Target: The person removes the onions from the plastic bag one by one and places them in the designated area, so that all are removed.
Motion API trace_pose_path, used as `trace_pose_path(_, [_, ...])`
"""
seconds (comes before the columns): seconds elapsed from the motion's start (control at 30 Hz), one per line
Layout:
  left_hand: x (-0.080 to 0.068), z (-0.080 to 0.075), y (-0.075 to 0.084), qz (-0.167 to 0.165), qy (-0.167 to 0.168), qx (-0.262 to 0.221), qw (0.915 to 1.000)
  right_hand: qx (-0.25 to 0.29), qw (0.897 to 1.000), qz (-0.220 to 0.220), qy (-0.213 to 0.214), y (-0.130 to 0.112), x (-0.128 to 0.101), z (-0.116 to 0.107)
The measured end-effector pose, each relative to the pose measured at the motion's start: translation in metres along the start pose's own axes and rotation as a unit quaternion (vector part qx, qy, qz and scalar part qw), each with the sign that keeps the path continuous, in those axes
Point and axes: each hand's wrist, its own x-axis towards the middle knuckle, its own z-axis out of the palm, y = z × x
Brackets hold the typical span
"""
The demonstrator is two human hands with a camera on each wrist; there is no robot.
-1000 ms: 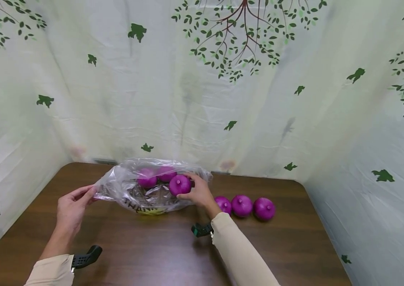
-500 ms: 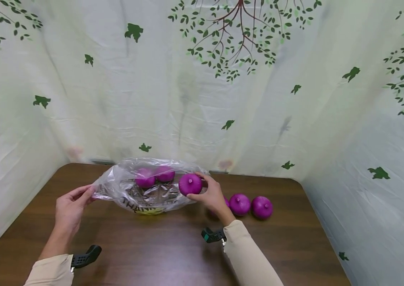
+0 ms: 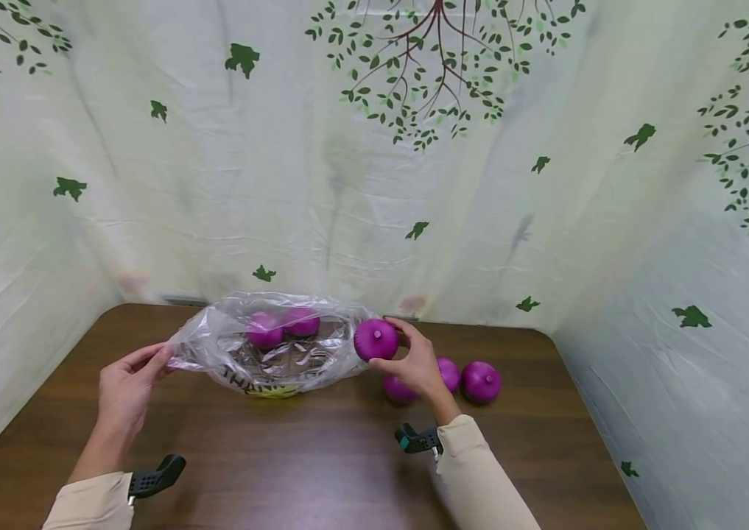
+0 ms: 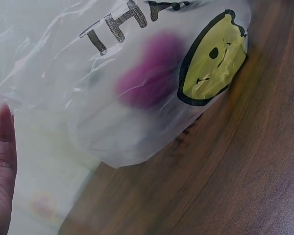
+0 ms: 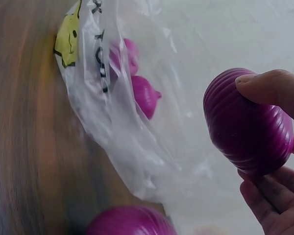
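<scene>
My left hand (image 3: pixel 127 389) pinches the left end of a clear plastic bag (image 3: pixel 208 346) printed with "THANK" and a yellow figure. The bag lies on its side, its mouth facing me, with two purple onions (image 3: pixel 264 330) inside. In my right hand (image 3: pixel 419 362) is another ridged purple onion (image 5: pixel 247 122), gripped between thumb and fingers at the bag's right edge. Beyond that hand, a row of three purple onions (image 3: pixel 481 383) rests on the table, two of them partly hidden by the hand and wrist. The left wrist view shows only some left fingers (image 4: pixel 5 152).
The brown wooden table (image 3: pixel 268 456) ends at a back edge close behind the bag. A pale curtain (image 3: pixel 294 184) with leaf prints surrounds it at the back and sides. Black wrist devices (image 3: pixel 157 477) sit on both forearms.
My right hand has moved right, bringing the onion from inside the bag's mouth to its right edge. My left hand keeps its hold on the bag. The head view has shifted slightly.
</scene>
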Motion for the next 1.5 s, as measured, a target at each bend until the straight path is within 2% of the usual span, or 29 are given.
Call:
trace_pose_path(0.37, [0.002,-0.001,-0.001,-0.015,-0.002,0.012,0.9998,-0.008,1.000,0.014,0.025,0.007,-0.016,-0.034])
trace_pose_path(0.57, [0.003,-0.004,-0.002,-0.027,0.006,0.011,0.9996,0.006,0.998,0.044,0.038,0.008,-0.021,-0.051])
trace_pose_path(0.83, [0.003,-0.004,-0.001,-0.019,-0.001,-0.006,0.9998,0.003,0.997,0.061,0.044,-0.024,-0.039,-0.069])
trace_pose_path(0.93, [0.003,-0.004,-0.001,-0.017,-0.001,-0.009,0.9998,-0.004,0.996,0.071,0.051,-0.022,-0.045,-0.071])
trace_pose_path(1.27, [0.001,-0.003,0.000,-0.022,-0.004,-0.001,0.9997,0.001,0.995,0.095,0.036,-0.007,-0.063,-0.074])
trace_pose_path(1.5, [0.001,-0.001,-0.001,-0.029,0.003,0.018,0.9994,0.019,0.996,0.082,0.039,0.033,-0.073,-0.067])
